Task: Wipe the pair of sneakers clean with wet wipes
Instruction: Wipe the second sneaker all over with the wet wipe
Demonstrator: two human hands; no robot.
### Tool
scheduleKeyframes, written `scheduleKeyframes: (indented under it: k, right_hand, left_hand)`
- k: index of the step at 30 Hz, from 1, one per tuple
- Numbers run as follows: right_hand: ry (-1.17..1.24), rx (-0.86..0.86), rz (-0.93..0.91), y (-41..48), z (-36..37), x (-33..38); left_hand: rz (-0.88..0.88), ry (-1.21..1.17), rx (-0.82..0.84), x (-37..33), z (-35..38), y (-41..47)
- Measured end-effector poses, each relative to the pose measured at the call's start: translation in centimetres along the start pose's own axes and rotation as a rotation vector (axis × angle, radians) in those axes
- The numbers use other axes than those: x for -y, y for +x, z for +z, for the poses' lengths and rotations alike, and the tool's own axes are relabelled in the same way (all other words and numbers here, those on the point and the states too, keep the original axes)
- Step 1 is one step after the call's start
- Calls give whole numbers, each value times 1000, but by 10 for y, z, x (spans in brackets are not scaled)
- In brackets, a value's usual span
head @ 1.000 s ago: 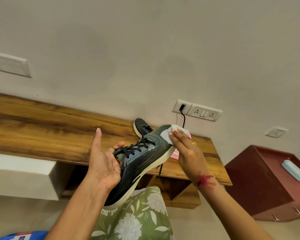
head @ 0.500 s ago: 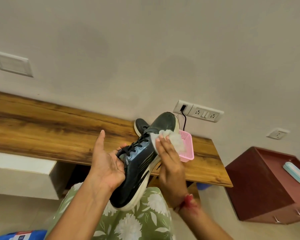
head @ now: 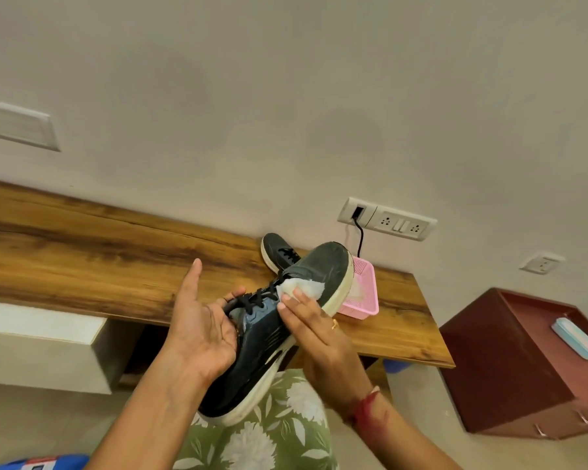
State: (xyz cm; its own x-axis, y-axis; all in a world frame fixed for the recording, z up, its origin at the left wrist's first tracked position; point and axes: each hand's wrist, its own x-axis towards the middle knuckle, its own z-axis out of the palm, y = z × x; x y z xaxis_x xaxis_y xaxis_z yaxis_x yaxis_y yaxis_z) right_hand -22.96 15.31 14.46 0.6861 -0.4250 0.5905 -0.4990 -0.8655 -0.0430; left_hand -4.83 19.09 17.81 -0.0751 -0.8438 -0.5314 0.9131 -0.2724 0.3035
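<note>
Now, left hand (head: 204,330) holds sneaker (head: 262,347); right hand (head: 319,337) presses wipe (head: 306,288) onto it.

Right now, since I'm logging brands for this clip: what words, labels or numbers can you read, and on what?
Nothing can be read.
Blue pack, bottom left: a red and white label, too blurred to read.
Held sneaker: no brand or word legible on it.
Switch panel on the wall: no readable marks.
</note>
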Motion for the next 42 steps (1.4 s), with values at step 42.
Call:
scheduleKeyframes:
  k: [42]
  right_hand:
    - [-241,-19,-96,3,-16,-15]
  left_hand:
    - [26,40,32,-5,9,-8]
